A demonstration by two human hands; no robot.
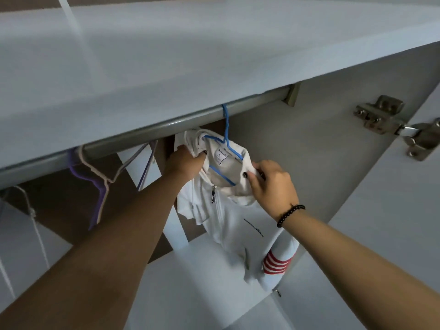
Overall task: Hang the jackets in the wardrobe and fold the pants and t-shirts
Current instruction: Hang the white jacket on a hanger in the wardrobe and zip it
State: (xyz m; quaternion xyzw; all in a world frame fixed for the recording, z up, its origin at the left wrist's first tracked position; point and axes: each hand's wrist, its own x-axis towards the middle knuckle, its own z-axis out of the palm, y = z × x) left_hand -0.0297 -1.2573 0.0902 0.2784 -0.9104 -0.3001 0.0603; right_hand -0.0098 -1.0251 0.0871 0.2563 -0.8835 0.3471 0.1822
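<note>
The wardrobe [357, 144] fills the view, its pale top panel overhead and a grey hanging rail [166, 125] running from about 8 o'clock up toward 2 o'clock beneath it. A metal door hinge [390, 122] sits at 3 o'clock on the side wall.

The white jacket [228, 220] hangs near the centre of the view, already on a blue hanger [226, 139] whose hook is over the rail. It is a zip-front piece with a hood or deep collar, a dark logo on the chest and red stripes on a sleeve that droops toward 5 o'clock. It looks light and soft: it will sag and slide where nothing supports it, and the thin wire hanger offers little friction, so a shoulder could slip off. The collar and shoulder seams, where the fabric is doubled, look like the best places to take hold; tugging the limp front panels or the zip would only pull it askew.

Empty hangers [102, 184], purple and pale, hang at 9 o'clock on the same rail.

The left hand [185, 160] grips a bunch of white fabric at the jacket's far shoulder, fingers curled round it. The right hand [269, 179] pinches the collar edge at the near side; a dark bead bracelet [289, 215] circles its wrist. The hands are apart, one at each side of the neck opening, apparently settling the garment on the hanger.
</note>
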